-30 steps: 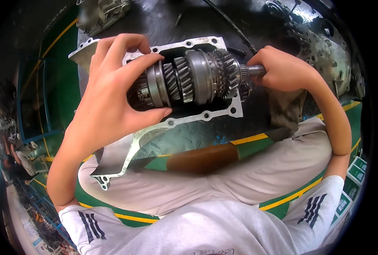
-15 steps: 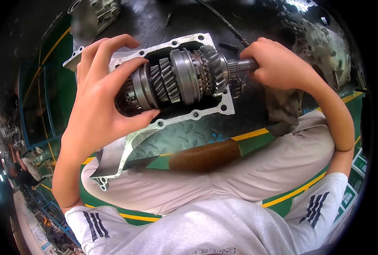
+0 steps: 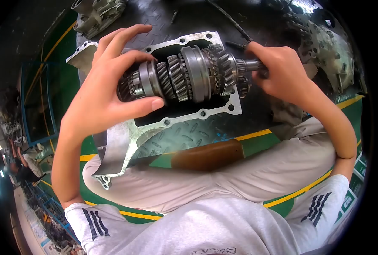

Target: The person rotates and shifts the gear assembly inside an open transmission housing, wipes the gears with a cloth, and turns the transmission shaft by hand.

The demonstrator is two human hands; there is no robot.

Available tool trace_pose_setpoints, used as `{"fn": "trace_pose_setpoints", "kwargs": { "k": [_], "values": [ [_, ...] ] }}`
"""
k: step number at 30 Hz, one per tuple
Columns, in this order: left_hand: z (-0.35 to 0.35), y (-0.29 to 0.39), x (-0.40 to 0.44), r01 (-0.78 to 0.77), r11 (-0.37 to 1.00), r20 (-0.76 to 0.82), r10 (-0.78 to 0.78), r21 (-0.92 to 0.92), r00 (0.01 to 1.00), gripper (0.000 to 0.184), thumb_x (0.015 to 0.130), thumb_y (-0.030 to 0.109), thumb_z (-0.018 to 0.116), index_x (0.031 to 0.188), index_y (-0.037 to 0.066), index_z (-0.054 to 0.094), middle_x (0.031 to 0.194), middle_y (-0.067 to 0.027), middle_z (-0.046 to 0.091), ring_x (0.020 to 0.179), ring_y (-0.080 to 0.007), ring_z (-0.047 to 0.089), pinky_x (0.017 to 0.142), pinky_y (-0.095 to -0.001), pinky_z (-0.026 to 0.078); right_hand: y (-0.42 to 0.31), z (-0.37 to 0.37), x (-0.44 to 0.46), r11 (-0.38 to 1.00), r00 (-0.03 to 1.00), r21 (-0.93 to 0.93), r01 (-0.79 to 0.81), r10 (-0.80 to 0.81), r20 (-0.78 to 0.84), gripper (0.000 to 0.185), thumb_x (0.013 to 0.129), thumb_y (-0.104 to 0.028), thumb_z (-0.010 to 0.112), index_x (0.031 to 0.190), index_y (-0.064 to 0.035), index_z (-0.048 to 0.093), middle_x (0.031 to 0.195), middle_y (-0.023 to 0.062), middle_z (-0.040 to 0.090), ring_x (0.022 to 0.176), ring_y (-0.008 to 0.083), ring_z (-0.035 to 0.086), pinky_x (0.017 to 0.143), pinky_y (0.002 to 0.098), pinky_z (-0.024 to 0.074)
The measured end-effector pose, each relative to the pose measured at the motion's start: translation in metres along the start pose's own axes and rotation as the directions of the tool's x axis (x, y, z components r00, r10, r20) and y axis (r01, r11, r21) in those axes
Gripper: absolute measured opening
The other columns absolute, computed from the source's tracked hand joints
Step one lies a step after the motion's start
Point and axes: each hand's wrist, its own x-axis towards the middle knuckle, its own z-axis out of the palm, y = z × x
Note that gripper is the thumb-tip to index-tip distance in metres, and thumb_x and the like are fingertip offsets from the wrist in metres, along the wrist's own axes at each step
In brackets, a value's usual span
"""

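Note:
A gear shaft (image 3: 196, 74) with several helical gears and metal rings lies lengthwise over the opening of an aluminium gearbox housing (image 3: 184, 119). My left hand (image 3: 99, 89) curves round the shaft's left end, its thumb on the near side and index finger on the far side of a smooth ring. The other left fingers are raised off it. On the right, my right hand (image 3: 282, 70) is closed round the splined shaft end that sticks out past the housing's edge. A smaller gear (image 3: 243, 87) shows below that end, partly in shadow.
The housing rests on a dark tread-plate bench (image 3: 189, 136). Behind it are a long rod (image 3: 229, 21), a short pin (image 3: 174, 17) and another metal casting (image 3: 97, 17). A large casting (image 3: 329, 55) stands at right. A brown cushioned object (image 3: 208, 155) sits between my legs.
The gear shaft has shifted slightly right relative to the housing, with both hands on it. My left thumb has moved up along the ring. The whole view has also shifted slightly.

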Motion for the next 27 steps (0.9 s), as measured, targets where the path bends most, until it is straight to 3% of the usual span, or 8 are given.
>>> {"fn": "trace_pose_setpoints", "kwargs": {
  "k": [3,7,9,10,12,18,20,27],
  "values": [
    [0.002,0.019,-0.008,-0.018,0.976,-0.083,0.037,0.218,0.996,0.083,0.072,0.065,0.080,0.123,0.002,0.067,0.155,-0.0180,0.049,0.144,-0.0420,0.039,0.119,-0.0543,0.029,0.001,0.007,0.003,0.990,0.999,-0.135,-0.041,0.042,0.004,0.027,0.075,-0.009,0.077,0.098,-0.0047,0.064,0.064,0.0152,0.063,0.066,0.0384,0.065,0.058,0.0475,0.0502],
    [0.010,0.026,-0.008,0.002,0.972,-0.117,0.026,0.235,0.993,0.082,0.065,0.055,0.088,0.126,0.003,0.066,0.152,-0.0154,0.052,0.142,-0.0423,0.041,0.118,-0.0540,0.032,0.003,-0.003,0.013,0.997,0.995,-0.071,-0.034,0.040,0.087,0.014,0.075,-0.007,0.076,0.082,-0.0007,0.065,0.062,0.0176,0.062,0.065,0.0408,0.064,0.057,0.0472,0.0503],
    [0.006,0.032,-0.004,-0.008,0.976,-0.127,0.036,0.217,0.991,0.080,0.063,0.047,0.090,0.125,0.003,0.066,0.153,-0.0146,0.052,0.142,-0.0423,0.041,0.117,-0.0540,0.033,0.004,-0.013,0.020,0.989,0.955,0.109,-0.101,0.065,0.290,0.014,0.076,-0.005,0.072,0.070,0.0037,0.063,0.065,0.0217,0.063,0.064,0.0429,0.062,0.058,0.0457,0.0499],
    [0.002,0.039,-0.002,0.022,0.966,-0.117,0.009,0.257,0.993,0.078,0.063,0.044,0.091,0.124,0.003,0.066,0.153,-0.0142,0.051,0.142,-0.0417,0.041,0.117,-0.0539,0.033,0.002,-0.020,0.027,0.989,0.955,0.107,-0.101,0.066,0.290,0.014,0.076,-0.005,0.072,0.070,0.0037,0.063,0.065,0.0217,0.063,0.064,0.0429,0.062,0.058,0.0457,0.0499],
    [0.002,0.044,-0.001,0.048,0.954,-0.109,-0.017,0.295,0.994,0.076,0.063,0.041,0.091,0.124,0.003,0.066,0.154,-0.0138,0.051,0.143,-0.0411,0.041,0.117,-0.0538,0.033,-0.006,-0.035,0.043,0.944,0.744,0.053,-0.324,0.220,0.631,0.014,0.075,-0.007,0.075,0.076,0.0050,0.068,0.068,0.0235,0.062,0.067,0.0406,0.063,0.063,0.0434,0.0505],
    [-0.002,0.030,0.007,0.006,0.976,-0.047,0.004,0.216,0.999,0.067,0.060,0.033,0.088,0.115,0.001,0.070,0.154,-0.0136,0.050,0.145,-0.0392,0.039,0.119,-0.0531,0.033,0.004,-0.037,0.048,0.938,0.684,0.112,-0.329,0.155,0.713,0.023,0.076,-0.012,0.074,0.073,0.0064,0.061,0.064,0.0209,0.058,0.059,0.0333,0.058,0.059,0.0439,0.0453],
    [-0.006,0.024,0.012,-0.033,0.997,0.035,0.031,0.067,0.999,0.063,0.059,0.033,0.088,0.109,-0.001,0.072,0.154,-0.0141,0.050,0.145,-0.0396,0.039,0.119,-0.0524,0.032,0.006,-0.032,0.041,0.940,0.717,0.123,-0.318,0.154,0.680,0.023,0.076,-0.012,0.074,0.073,0.0063,0.061,0.064,0.0206,0.058,0.059,0.0330,0.057,0.059,0.0437,0.0453],
    [0.000,0.033,0.010,-0.003,0.968,-0.021,0.009,0.253,1.000,0.064,0.058,0.034,0.088,0.107,-0.004,0.072,0.154,-0.0151,0.051,0.143,-0.0400,0.040,0.119,-0.0519,0.033,0.004,-0.034,0.043,0.933,0.714,0.124,-0.338,0.168,0.680,0.022,0.075,-0.012,0.074,0.074,0.0062,0.062,0.063,0.0199,0.059,0.058,0.0331,0.057,0.058,0.0433,0.0450]
  ]
}}
